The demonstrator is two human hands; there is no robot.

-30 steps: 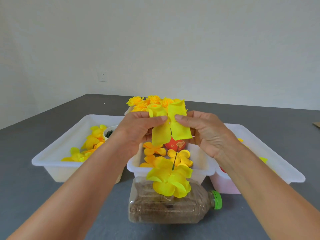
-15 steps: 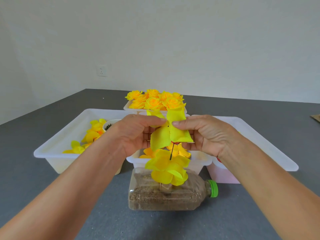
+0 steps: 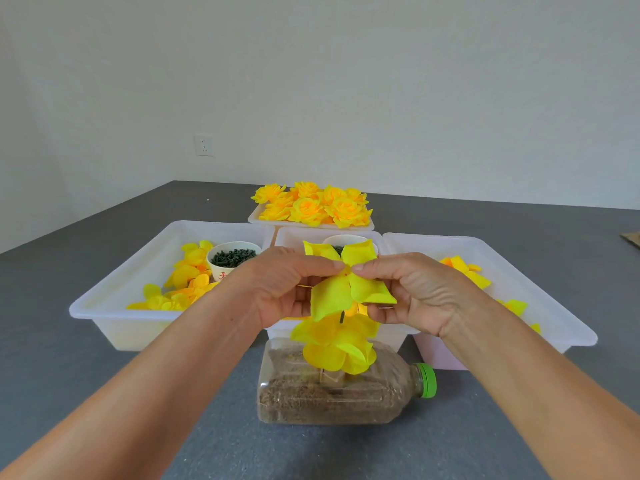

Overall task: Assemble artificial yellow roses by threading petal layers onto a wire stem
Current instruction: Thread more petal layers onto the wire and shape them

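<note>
Your left hand (image 3: 280, 289) and right hand (image 3: 415, 292) meet in front of you, each pinching the middle of a four-lobed yellow petal layer (image 3: 346, 282) between thumb and forefinger, fingertips almost touching at its centre. The layer is held in the air directly above a thin dark wire stem (image 3: 342, 317), whose tip shows just under the lower lobes; you cannot tell whether the wire has entered the layer's centre. Lower on the stem sits a cluster of yellow petals (image 3: 334, 346) already threaded on. The stem rises from a clear plastic bottle (image 3: 332, 393) lying on its side on the grey worktop (image 3: 69, 393), partly filled with brown grains, its green cap (image 3: 426, 380) pointing right. Behind your hands three white bins stand side by side: the left bin (image 3: 114, 299) holds loose yellow petals and a cup of dark green pieces (image 3: 232, 259), the middle bin (image 3: 298, 235) is mostly hidden by your hands, and the right bin (image 3: 540, 306) holds a few more petals. Further back, a tray (image 3: 256, 218) is heaped with finished yellow roses (image 3: 315, 204).
</note>
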